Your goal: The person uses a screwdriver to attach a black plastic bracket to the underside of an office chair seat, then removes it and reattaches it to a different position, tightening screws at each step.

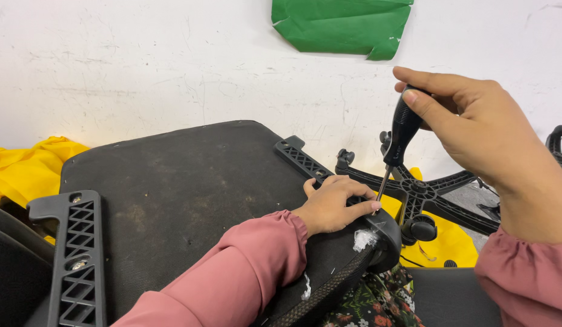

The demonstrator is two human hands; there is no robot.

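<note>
Screwdriver (397,140): black ribbed handle, thin metal shaft, held nearly upright with a slight tilt, tip pointing down at the right edge of the seat pan (184,194). The right hand (468,130) is closed around the handle top, thumb pressed along the grip. The shaft tip meets the fingertips of the left hand (334,206), which rests palm-down on the right mounting bracket (305,162) of the seat pan, fingers curled loosely over the bracket; whether it pinches a fastener cannot be told.

Seat pan: dark, dusty, lying underside up, filling the lower left of the view. A second ribbed black bracket (78,260) sits on its left edge, with a metal fastener visible in it. Right of the seat pan lies a black five-star chair base (432,194) with castors, resting on yellow cloth (26,166) that also shows left of the seat pan. Above the seat pan, on the white surface (141,66), lies a crumpled green sheet (341,25). Both sleeves are pink.
</note>
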